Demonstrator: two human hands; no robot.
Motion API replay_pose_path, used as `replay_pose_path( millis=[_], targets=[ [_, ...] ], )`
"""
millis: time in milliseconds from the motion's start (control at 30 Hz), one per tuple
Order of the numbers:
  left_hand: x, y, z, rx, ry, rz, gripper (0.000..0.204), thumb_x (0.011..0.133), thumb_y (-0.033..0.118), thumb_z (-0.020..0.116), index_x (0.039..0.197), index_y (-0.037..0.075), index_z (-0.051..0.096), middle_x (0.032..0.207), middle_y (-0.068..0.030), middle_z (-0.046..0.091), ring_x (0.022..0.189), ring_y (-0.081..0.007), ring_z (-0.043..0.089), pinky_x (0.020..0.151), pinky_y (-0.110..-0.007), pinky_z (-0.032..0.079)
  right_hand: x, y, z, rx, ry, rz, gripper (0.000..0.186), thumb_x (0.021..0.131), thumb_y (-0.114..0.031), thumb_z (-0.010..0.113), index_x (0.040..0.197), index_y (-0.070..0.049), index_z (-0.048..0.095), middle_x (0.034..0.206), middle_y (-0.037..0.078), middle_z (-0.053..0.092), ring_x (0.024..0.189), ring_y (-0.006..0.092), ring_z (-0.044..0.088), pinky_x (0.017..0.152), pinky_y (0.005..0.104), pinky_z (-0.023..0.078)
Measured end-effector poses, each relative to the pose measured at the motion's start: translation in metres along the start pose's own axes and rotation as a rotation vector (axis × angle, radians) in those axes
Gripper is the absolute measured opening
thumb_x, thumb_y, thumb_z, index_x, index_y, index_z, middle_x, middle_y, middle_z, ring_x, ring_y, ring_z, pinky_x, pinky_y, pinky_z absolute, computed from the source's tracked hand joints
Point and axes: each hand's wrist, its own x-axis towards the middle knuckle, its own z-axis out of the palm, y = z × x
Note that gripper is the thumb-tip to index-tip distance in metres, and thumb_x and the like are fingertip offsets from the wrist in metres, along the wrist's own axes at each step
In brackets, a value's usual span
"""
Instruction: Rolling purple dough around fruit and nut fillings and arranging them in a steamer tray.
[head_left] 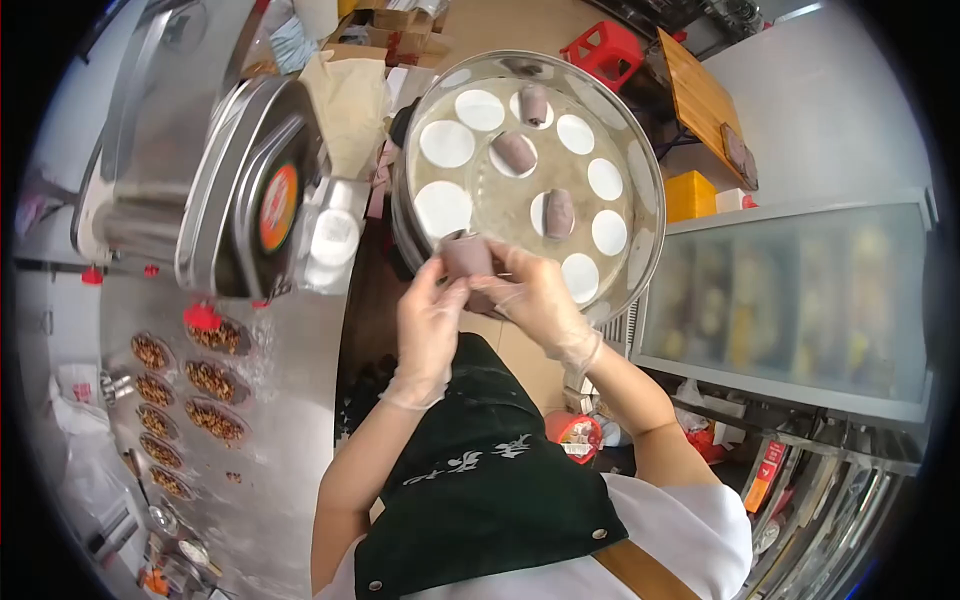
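Both my hands wear clear plastic gloves and meet at the near rim of a big round metal tray (655,240). Between the fingertips of my left hand (428,325) and my right hand (540,298) is an upright purple-brown dough roll (467,256). Another bit of the same colour shows just below it, partly covered by my right fingers. Three similar rolls lie in the tray on white paper rounds (447,144): one at the far side (533,104), one near the middle (514,153) and one nearer me (559,214). Several other paper rounds have nothing on them.
On the steel table (290,400) at left lie several flattened dough ovals (212,381) topped with dark filling. Metal equipment (215,190) and a stack of white paper rounds (333,240) stand beside the tray. To the right is a glass-topped case (790,300); a red stool (603,55) stands beyond.
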Motion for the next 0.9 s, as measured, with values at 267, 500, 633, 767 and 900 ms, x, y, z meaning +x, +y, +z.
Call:
replay_pose_path(
  millis=[267,500,633,767,900],
  targets=[
    [0.166,-0.023,0.121,-0.080,0.047,-0.127,0.034,0.100,0.001,0.057,0.134,-0.006,0.056,0.123,-0.0082,0.066,0.107,-0.0129,0.063,0.092,-0.026,0.050,0.136,0.075,-0.126,0.046,0.040,0.113,0.041,0.089,-0.013,0.071,0.125,0.004,0.067,0.091,0.014,0.076,0.081,0.0139,0.073,0.075,0.0300,0.057],
    [0.306,-0.031,0.117,-0.053,0.322,-0.103,0.036,0.098,-0.001,0.058,0.133,-0.004,0.055,0.122,-0.0109,0.067,0.106,-0.0161,0.066,0.090,-0.029,0.052,0.272,0.115,-0.123,-0.092,0.061,-0.116,0.040,0.086,-0.020,0.075,0.119,0.002,0.070,0.094,0.024,0.073,0.088,0.0319,0.074,0.080,0.0375,0.056],
    [0.345,-0.049,0.106,-0.053,0.360,-0.076,0.035,0.096,-0.002,0.061,0.130,-0.005,0.057,0.116,-0.0113,0.069,0.095,-0.0167,0.068,0.078,-0.028,0.055,0.318,0.144,-0.109,0.008,0.018,-0.022,0.040,0.085,-0.023,0.076,0.115,0.003,0.071,0.095,0.026,0.073,0.089,0.0380,0.072,0.081,0.0411,0.055],
    [0.355,-0.054,0.110,-0.004,0.397,-0.117,0.030,0.094,-0.002,0.064,0.124,-0.005,0.062,0.111,-0.0112,0.070,0.087,-0.0163,0.068,0.072,-0.028,0.054,0.326,0.158,-0.108,-0.071,0.021,-0.044,0.037,0.086,-0.024,0.075,0.110,0.004,0.072,0.094,0.026,0.072,0.091,0.0400,0.071,0.082,0.0425,0.054],
    [0.369,-0.082,0.091,0.263,0.500,-0.060,0.029,0.090,-0.001,0.067,0.118,-0.005,0.068,0.106,-0.0133,0.073,0.089,-0.0178,0.070,0.077,-0.030,0.054,0.326,0.150,-0.102,-0.255,0.065,-0.104,0.035,0.089,-0.023,0.071,0.110,0.004,0.071,0.099,0.030,0.070,0.098,0.0428,0.069,0.088,0.0437,0.052]
  ],
)
